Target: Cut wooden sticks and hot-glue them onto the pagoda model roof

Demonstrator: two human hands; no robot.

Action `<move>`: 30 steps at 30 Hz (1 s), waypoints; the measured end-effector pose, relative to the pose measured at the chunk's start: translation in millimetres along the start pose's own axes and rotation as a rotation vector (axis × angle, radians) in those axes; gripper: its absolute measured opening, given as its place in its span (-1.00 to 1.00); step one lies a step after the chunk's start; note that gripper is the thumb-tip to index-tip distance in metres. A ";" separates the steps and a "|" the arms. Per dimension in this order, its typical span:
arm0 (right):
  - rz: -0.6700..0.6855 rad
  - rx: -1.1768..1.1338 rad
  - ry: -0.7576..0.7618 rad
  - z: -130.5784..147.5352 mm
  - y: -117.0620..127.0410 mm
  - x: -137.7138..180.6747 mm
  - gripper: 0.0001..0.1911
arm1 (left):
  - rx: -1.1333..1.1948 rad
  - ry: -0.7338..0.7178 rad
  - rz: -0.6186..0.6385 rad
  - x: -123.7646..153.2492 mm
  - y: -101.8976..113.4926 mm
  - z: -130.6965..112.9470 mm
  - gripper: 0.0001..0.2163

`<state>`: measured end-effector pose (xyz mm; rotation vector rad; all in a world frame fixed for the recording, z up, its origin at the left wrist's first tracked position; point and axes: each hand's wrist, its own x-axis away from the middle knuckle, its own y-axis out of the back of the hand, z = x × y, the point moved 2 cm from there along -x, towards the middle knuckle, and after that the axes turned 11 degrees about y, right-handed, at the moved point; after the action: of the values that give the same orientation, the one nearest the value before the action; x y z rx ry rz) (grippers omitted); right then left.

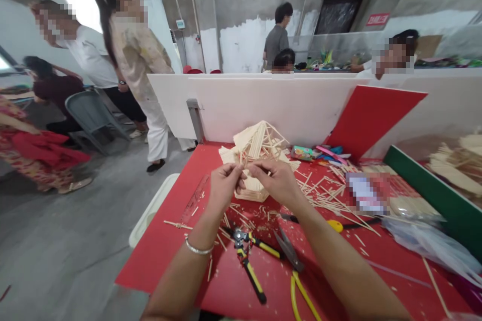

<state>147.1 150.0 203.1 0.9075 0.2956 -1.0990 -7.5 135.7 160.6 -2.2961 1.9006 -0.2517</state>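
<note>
In front of me on the red table (165, 256) stands a small pavilion-like model (258, 143) built of pale wooden sticks, with a peaked roof partly covered and partly bare frame. My left hand (227, 180) and my right hand (276, 178) meet at its near side, fingertips pinched close together. A small pale stick seems to be between the left fingertips; what the right fingers hold is hidden. My hands cover part of the model's middle. Below them lie black-and-yellow pliers (246, 253) and yellow-handled scissors (295, 266).
Loose wooden sticks (324, 193) scatter to the right, near a clear plastic bag (433, 243). A clear ruler (194, 198) lies left. White boards (263, 105), a red board (376, 118) and a green board (433, 200) border the table. Several people are around the room.
</note>
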 end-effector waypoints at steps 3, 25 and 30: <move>0.006 0.057 -0.006 -5.7 1.1 1.9 -0.74 | -0.099 -0.017 -0.007 -14.9 1.6 -3.0 -0.67; -0.048 0.095 -0.023 -8.7 18.0 12.3 -0.71 | -0.441 -0.246 -0.017 12.5 3.3 -35.8 -0.85; 0.037 -0.019 -0.088 6.9 19.3 47.8 -0.76 | -0.482 -0.145 0.251 54.0 -3.0 9.3 -0.94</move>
<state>184.2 117.3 187.1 0.8416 0.2156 -1.0973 7.4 83.2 154.0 -2.2157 2.3370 0.4374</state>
